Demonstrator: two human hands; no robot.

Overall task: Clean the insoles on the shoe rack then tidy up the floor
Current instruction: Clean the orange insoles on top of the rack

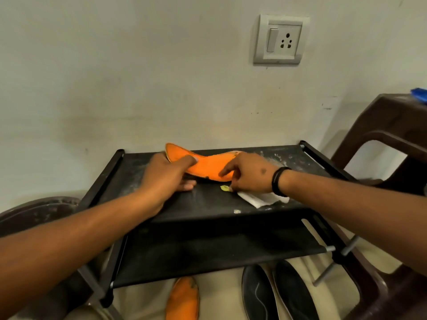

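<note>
An orange insole [205, 165] lies bent on the top shelf of the black shoe rack [208, 202]. My left hand [168, 174] grips its left end, thumb on top and fingers underneath. My right hand [249, 174] touches the insole's right part with its forefinger, and its lower fingers pinch a white cloth [261, 198] that trails onto the shelf. A small yellow scrap [224, 188] lies beside that hand. White dust speckles the shelf. A second orange insole [183, 299] and two black insoles [277, 294] lie on the floor under the rack.
The rack stands against a pale wall with a switch and socket plate [280, 39]. A brown plastic stool [390, 139] stands at the right, with a blue object [419, 94] on it. A dark round chair edge [39, 211] sits at the left.
</note>
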